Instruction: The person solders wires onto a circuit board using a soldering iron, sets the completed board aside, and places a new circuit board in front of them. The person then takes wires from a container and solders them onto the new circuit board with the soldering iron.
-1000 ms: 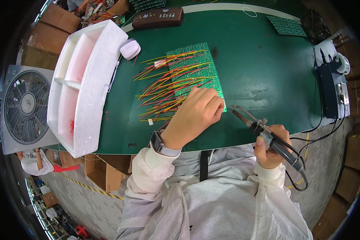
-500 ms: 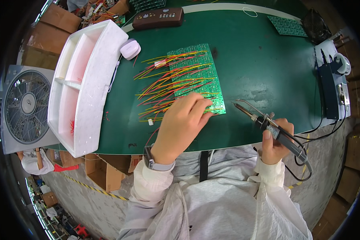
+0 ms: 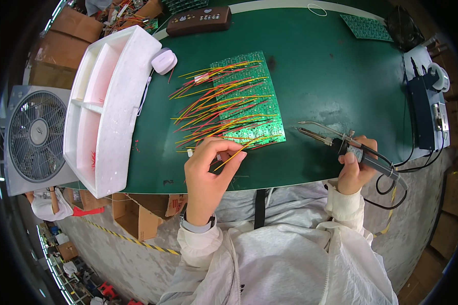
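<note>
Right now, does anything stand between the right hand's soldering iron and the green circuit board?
Nothing visible does: only green tabletop shows between the soldering iron, held in the right hand, and the circuit board.

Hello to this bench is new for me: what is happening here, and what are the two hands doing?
A person sits at a green table with a circuit board. The left hand appears to pinch a yellow wire near the board's lower edge. The right hand holds a soldering iron, its tip off to the right, apart from the board. Red and yellow wires lie across the board, past its left edge.
</note>
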A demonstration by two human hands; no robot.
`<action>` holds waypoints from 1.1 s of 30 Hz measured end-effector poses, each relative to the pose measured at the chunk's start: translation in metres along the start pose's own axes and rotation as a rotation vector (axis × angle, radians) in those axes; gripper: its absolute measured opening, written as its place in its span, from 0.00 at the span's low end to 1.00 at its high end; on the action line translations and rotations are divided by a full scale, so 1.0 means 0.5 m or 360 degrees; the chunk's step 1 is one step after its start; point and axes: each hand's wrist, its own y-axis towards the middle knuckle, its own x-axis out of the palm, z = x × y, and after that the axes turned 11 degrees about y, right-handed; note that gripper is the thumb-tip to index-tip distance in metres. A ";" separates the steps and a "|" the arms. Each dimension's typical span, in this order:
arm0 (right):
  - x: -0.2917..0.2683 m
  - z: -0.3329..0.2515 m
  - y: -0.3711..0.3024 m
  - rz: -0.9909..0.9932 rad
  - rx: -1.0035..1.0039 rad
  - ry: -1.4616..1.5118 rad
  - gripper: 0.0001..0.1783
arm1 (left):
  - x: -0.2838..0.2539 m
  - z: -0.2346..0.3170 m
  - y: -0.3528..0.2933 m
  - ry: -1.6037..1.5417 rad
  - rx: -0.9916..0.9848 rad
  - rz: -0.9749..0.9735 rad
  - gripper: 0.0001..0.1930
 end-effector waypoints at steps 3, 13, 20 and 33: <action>0.005 -0.005 0.005 0.0091 0.0091 0.0090 0.18 | 0.015 -0.004 -0.002 -0.0249 -0.0089 0.0057 0.06; -0.016 0.019 -0.001 -0.0034 -0.0007 0.0013 0.18 | 0.092 -0.002 0.025 0.0219 0.0241 0.0139 0.07; -0.006 0.008 -0.004 -0.0192 -0.0075 -0.0050 0.15 | 0.109 0.007 0.031 0.0392 0.0408 0.0100 0.07; -0.005 0.005 -0.001 -0.0368 -0.0135 -0.0096 0.13 | 0.124 -0.003 0.027 0.0401 0.0402 0.0114 0.08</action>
